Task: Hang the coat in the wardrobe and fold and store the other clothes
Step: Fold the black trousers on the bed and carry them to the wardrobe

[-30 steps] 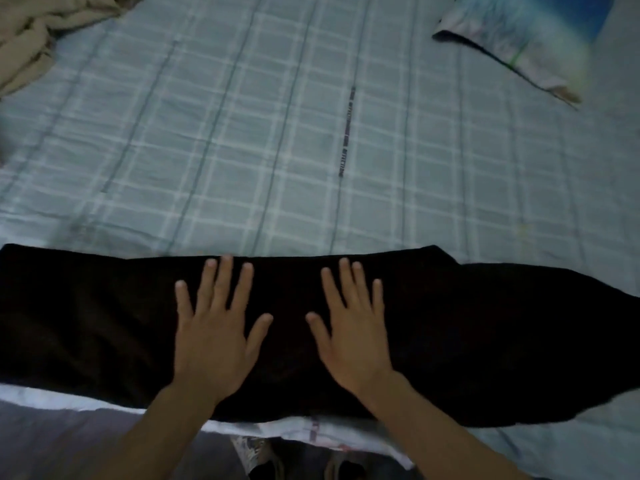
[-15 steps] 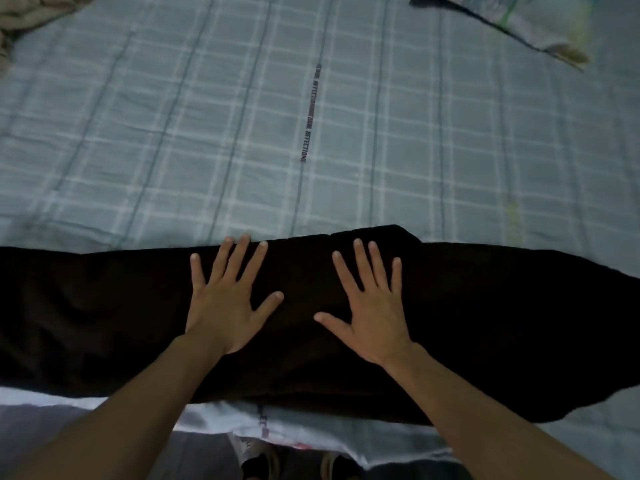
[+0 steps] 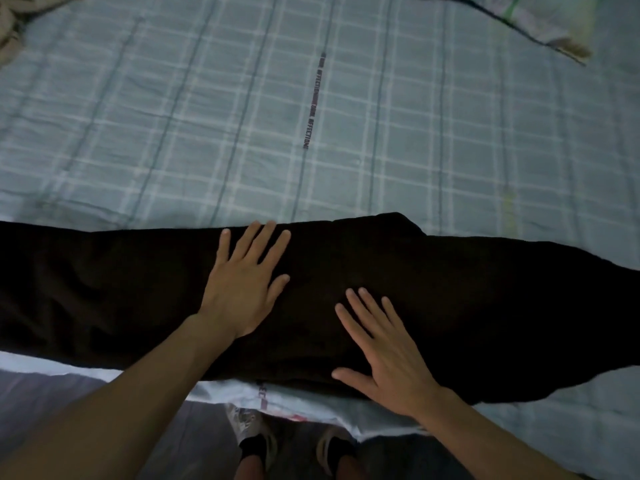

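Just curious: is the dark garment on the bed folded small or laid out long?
Laid out long: the dark garment stretches across the bed, past both picture edges.

A home bedroom: a bed under a plaid sheet, with a pillow.

Garment lies spread left to right along the near edge of the bed; left hand flat on its middle by the far hem, right hand flat on it just to the right and nearer; crumpled cloth at far left, pillow at far right.
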Available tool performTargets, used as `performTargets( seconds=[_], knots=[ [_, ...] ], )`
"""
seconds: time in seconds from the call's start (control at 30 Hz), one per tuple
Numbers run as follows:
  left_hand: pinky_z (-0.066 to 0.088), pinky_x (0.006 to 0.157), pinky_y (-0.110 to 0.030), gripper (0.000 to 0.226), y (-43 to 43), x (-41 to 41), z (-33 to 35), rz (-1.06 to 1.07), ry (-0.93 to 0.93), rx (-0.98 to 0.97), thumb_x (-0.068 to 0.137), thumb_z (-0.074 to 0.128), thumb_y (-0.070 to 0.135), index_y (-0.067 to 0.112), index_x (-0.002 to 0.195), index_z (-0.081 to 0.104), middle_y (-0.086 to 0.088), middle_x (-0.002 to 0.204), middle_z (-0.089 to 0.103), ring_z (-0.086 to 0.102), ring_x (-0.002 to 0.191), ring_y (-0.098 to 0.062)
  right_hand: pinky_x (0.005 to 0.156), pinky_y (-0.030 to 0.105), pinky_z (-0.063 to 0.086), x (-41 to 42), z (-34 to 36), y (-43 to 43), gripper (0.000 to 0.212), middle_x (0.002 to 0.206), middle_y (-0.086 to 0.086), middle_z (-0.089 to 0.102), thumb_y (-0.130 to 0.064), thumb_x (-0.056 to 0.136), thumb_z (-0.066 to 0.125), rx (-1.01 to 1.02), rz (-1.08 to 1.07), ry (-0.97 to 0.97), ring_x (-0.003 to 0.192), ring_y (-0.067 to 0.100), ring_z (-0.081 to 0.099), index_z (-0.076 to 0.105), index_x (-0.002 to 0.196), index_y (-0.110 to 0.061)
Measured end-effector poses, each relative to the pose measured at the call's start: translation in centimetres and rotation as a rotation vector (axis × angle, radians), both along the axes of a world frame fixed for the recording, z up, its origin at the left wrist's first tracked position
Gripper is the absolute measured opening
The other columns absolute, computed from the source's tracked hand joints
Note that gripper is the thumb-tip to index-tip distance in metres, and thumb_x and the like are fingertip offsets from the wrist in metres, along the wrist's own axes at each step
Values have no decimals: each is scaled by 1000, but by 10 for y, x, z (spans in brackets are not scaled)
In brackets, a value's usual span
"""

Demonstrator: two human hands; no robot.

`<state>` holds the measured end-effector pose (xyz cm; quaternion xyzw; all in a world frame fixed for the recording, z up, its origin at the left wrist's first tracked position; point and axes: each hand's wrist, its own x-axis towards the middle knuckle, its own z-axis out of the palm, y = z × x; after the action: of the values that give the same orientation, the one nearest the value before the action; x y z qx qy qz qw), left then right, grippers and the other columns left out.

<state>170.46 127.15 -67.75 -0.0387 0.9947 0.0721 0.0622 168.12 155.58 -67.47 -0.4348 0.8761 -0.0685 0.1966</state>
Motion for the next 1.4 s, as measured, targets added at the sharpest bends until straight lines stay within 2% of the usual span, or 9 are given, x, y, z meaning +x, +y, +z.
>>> performTargets(
  seconds=[0.2, 0.5, 0.57, 0.63, 0.7, 0.83, 1.07, 1.3, 1.4],
  knots=[
    [-3, 120, -57, 71, 22, 7, -14, 57, -108, 28, 98, 12, 62, 29, 157, -8, -1, 165, -15, -19, 150, -22, 118, 52, 7, 11, -1, 13, 107, 165, 11, -8, -82, 80, 38, 160, 87, 36, 153, 28, -8, 0, 158, -20],
    [-15, 118, -54, 75, 13, -13, 1, 78, -252, 136, 91, 8, 71, 37, 154, -15, 6, 163, -22, -27, 147, -16, 120, 51, 2, 21, 13, 11, 79, 166, 9, -7, -75, 92, 26, 158, 61, -27, 153, 27, -9, 2, 157, -37],
    [-12, 120, -50, 76, 11, -5, 10, 105, -200, 183, 90, 3, 70, 34, 156, -9, 6, 164, -14, -21, 149, -14, 118, 49, 22, 18, 25, -4, 64, 162, 9, 21, -70, 95, 21, 91, -42, 8, 150, 28, 18, 29, 151, -39],
    [-9, 121, -47, 76, 6, 14, 16, 141, -156, 160, 90, -1, 65, 30, 157, -3, 4, 166, -6, -15, 151, -15, 104, 41, 43, 12, 33, -31, 53, 139, 6, 50, -59, 99, 26, -24, -183, 82, 128, 24, 48, 54, 132, -28],
    [-4, 122, -49, 73, -9, 43, 16, 194, -116, 79, 93, 2, 59, 26, 158, 3, 0, 166, 0, -8, 152, -19, 95, 38, 48, 9, 34, -69, 40, 126, 4, 56, -44, 99, 41, -138, -206, 138, 116, 22, 53, 59, 124, -21],
    [14, 121, -54, 66, -68, 98, 19, 343, -42, -33, 98, 18, 51, 20, 157, 19, -6, 164, 15, 8, 152, -25, 111, 47, 40, 20, 22, -141, 50, 146, 12, 47, -33, 92, 60, -229, -96, 95, 136, 29, 43, 53, 138, -15],
    [9, 123, -46, 64, -172, 156, 15, 606, -25, 9, 103, 12, 49, 16, 158, 8, -6, 165, 3, -3, 152, -22, 120, 57, -7, 25, -6, -212, 86, 165, 6, -14, -78, 89, 24, -5, 149, 32, 150, 28, -19, -2, 157, -32],
    [-7, 122, -47, 88, -192, 168, -4, 618, -257, -70, 85, -2, 78, 25, 153, -22, 1, 160, -27, -25, 148, -19, 117, 61, -12, 18, -10, -225, 102, 163, 3, -22, -94, 75, 19, 103, 105, 48, 148, 27, -27, -12, 155, -38],
    [-11, 121, -47, 89, -192, 165, 7, 622, -275, -49, 85, 2, 80, 27, 153, -21, 2, 161, -26, -27, 147, -20, 119, 59, -10, 25, -4, -231, 98, 164, 4, -18, -91, 79, 18, 54, 43, 20, 149, 27, -23, -7, 156, -35]
  ],
)
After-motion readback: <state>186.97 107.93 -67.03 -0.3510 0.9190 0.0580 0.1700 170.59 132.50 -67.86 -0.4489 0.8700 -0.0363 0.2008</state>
